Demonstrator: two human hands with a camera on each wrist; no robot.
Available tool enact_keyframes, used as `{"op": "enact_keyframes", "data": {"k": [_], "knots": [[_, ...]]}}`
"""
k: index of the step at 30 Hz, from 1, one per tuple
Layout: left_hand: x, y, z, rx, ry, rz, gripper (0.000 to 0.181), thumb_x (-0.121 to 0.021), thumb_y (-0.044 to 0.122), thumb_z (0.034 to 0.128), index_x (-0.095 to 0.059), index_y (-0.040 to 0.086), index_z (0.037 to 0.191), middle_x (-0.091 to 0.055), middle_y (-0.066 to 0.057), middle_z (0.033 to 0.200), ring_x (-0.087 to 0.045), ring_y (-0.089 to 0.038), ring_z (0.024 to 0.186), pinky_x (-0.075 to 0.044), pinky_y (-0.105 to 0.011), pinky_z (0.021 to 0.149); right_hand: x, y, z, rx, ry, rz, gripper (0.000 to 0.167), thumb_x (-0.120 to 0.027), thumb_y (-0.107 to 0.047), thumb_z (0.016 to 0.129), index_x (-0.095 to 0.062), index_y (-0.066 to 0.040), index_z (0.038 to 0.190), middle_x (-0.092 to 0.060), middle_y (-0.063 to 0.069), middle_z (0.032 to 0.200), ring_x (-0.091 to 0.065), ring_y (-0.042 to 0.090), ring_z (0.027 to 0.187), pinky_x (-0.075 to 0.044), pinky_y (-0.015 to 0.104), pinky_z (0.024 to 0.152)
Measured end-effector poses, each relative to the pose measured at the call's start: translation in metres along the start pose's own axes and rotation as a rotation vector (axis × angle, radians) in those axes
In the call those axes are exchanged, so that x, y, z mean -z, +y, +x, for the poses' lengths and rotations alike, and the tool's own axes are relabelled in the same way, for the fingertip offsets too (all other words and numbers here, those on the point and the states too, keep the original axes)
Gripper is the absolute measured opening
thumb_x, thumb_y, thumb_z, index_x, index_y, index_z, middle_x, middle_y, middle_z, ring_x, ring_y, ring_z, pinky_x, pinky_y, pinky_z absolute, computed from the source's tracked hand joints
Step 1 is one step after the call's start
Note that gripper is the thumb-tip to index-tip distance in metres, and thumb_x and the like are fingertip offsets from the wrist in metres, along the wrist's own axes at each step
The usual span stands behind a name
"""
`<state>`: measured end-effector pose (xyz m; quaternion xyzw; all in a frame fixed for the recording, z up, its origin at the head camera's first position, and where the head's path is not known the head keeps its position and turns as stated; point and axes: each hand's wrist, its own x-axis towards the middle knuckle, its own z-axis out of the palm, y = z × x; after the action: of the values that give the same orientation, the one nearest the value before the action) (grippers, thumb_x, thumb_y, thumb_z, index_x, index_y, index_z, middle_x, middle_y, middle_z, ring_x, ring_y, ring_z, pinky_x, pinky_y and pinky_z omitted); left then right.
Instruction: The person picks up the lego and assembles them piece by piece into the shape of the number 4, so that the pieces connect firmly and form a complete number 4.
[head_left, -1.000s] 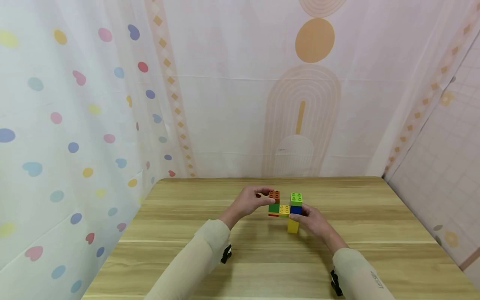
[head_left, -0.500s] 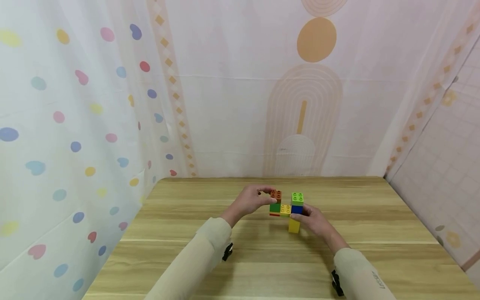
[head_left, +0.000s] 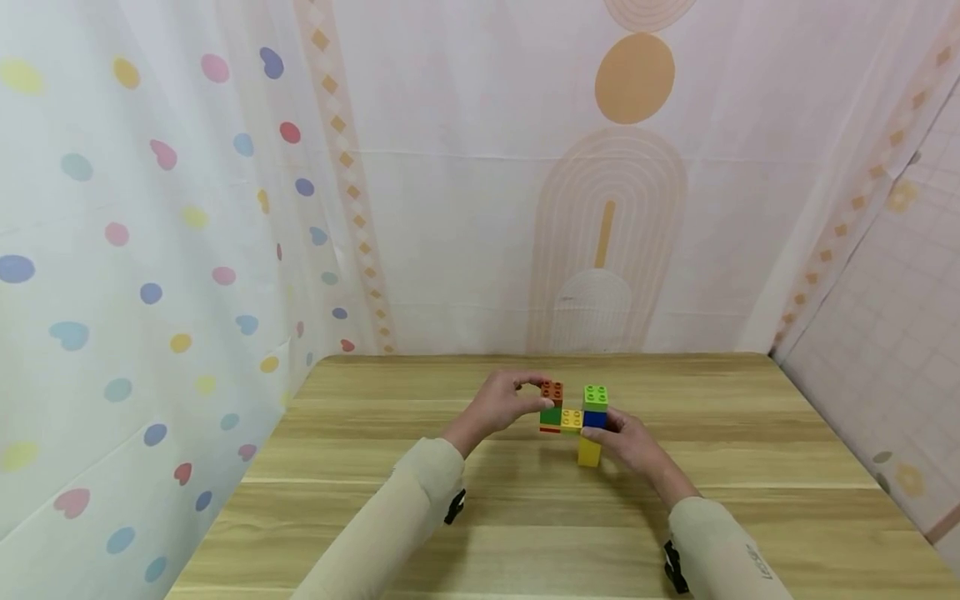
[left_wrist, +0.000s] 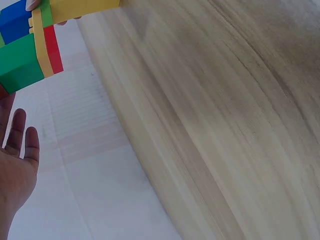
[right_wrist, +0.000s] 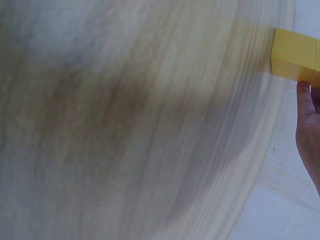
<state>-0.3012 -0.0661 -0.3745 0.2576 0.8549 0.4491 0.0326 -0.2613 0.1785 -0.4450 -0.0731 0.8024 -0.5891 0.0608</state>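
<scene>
A structure of toy building bricks stands above the table in the head view. On its left side, a reddish-brown brick (head_left: 552, 392) tops a green brick (head_left: 551, 415), with a thin red piece (left_wrist: 53, 49) below. My left hand (head_left: 501, 406) pinches the reddish-brown brick between thumb and fingers. A flat yellow piece (head_left: 572, 419) bridges to the right column, where a lime-green brick (head_left: 596, 397) sits over a blue brick (head_left: 595, 419). Yellow bricks (right_wrist: 293, 52) form that column's lower part. My right hand (head_left: 633, 446) grips the column near the blue brick; its far fingers are partly hidden.
The wood-grain table (head_left: 375, 467) spreads out around both forearms. Behind its far edge hangs a pale patterned curtain (head_left: 465, 250), and a dotted curtain (head_left: 150, 333) hangs at the left.
</scene>
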Motion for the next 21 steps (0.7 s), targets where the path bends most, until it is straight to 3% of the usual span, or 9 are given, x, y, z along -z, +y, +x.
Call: {"op": "enact_keyframes", "data": {"k": [10,16,21], "knots": [[0.002,0.006,0.004,0.019,-0.048,0.051,0.037,-0.074,0.032,0.0913,-0.07,0.015,0.124,-0.065,-0.002,0.123,-0.057,-0.022,0.115,-0.046,-0.045,0.097,0.001,-0.001,-0.001,-0.009,0.001,0.01,0.055,-0.067,-0.034,0.096,-0.053,-0.005,0.142,-0.062,0.013,0.126,-0.057,0.024,0.112,-0.042,0.046,0.1],[-0.003,0.0,0.003,0.02,-0.059,-0.052,0.032,-0.072,0.029,0.093,-0.07,0.016,0.122,-0.064,-0.001,0.115,-0.061,-0.018,0.098,-0.052,-0.035,0.082,0.003,-0.001,-0.001,-0.015,0.002,0.01,0.056,-0.067,-0.035,0.096,-0.053,-0.005,0.141,-0.062,0.012,0.126,-0.057,0.024,0.112,-0.042,0.047,0.1],[-0.01,-0.003,0.003,0.012,-0.042,-0.122,0.028,-0.071,0.028,0.094,-0.071,0.015,0.119,-0.064,0.001,0.11,-0.06,-0.019,0.1,-0.051,-0.034,0.084,0.005,-0.001,-0.002,-0.013,-0.004,0.013,0.056,-0.066,-0.035,0.096,-0.053,-0.005,0.141,-0.061,0.012,0.127,-0.056,0.024,0.112,-0.041,0.048,0.101]]}}
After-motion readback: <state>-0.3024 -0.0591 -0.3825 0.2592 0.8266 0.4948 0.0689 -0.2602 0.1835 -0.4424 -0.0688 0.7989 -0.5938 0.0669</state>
